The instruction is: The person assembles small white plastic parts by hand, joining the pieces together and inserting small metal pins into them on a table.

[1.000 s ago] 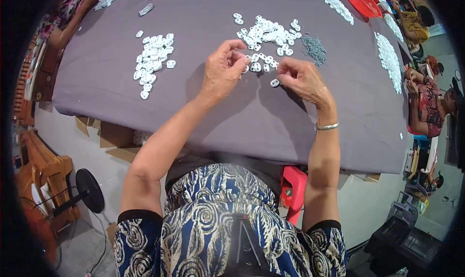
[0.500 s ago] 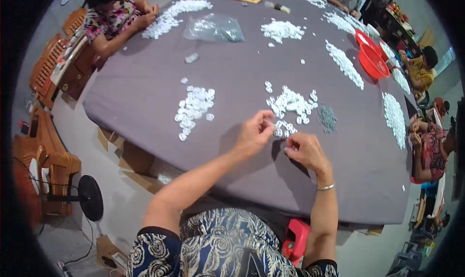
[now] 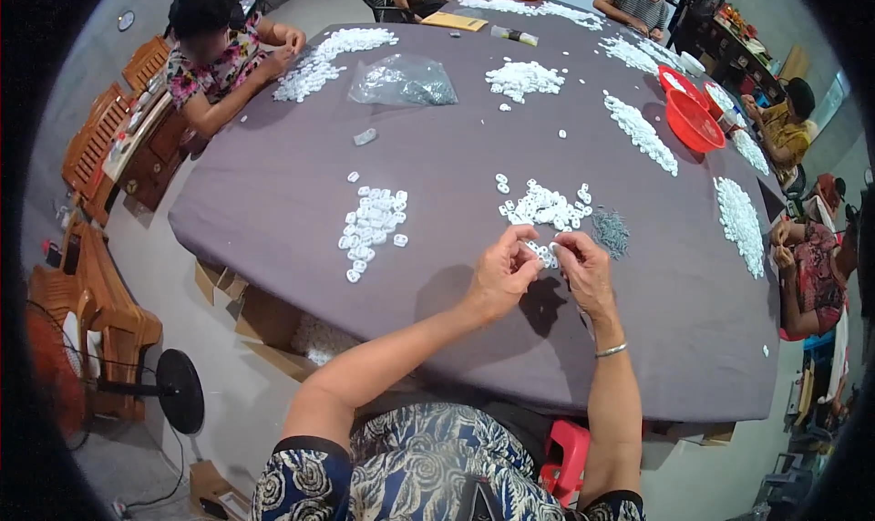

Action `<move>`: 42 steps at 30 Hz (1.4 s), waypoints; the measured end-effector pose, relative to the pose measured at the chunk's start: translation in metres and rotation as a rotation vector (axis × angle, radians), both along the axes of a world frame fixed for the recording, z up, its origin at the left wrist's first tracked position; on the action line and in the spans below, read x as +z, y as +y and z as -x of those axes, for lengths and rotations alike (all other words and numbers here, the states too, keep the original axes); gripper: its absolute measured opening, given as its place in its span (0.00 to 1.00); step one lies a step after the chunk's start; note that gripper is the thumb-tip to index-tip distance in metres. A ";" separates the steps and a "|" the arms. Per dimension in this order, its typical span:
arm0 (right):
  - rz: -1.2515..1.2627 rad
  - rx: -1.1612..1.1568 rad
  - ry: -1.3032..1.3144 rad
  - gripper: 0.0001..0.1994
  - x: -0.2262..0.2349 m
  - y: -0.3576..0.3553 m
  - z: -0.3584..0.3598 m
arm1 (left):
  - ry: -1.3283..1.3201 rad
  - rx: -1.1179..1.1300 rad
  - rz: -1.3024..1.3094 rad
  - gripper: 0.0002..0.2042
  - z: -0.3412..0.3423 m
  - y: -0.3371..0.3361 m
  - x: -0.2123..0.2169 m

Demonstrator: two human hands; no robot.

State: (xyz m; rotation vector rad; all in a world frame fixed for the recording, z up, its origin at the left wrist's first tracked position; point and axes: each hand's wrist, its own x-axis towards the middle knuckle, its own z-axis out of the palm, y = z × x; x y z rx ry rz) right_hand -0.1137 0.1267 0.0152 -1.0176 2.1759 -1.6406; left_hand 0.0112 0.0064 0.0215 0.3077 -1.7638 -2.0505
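Note:
My left hand (image 3: 506, 273) is bent with thumb and forefinger close together, beside a small cluster of white plastic pieces (image 3: 546, 256). Facing it, my right hand (image 3: 588, 270) has its fingertips pinched at the same cluster. Whatever the fingers hold is too small to make out. Just beyond the hands lies a pile of small white pieces with holes (image 3: 547, 205). To its right is a heap of thin dark grey parts (image 3: 611, 232). Another group of white pieces (image 3: 374, 218) is spread on the left.
A grey cloth covers the table (image 3: 273, 175). Farther off are a clear plastic bag (image 3: 401, 81), red bowls (image 3: 694, 122) and more white piles (image 3: 526, 80). Several other people sit around the edges. A black fan (image 3: 180, 392) stands at lower left, and a red stool (image 3: 567, 457) is near me.
My right hand has risen toward my left, and the fingertips are now closer together over the small cluster. The whole view has shifted slightly.

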 end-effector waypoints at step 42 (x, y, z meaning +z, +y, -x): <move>0.063 0.120 -0.048 0.04 0.004 -0.004 -0.001 | 0.001 0.023 0.189 0.16 0.012 -0.007 -0.028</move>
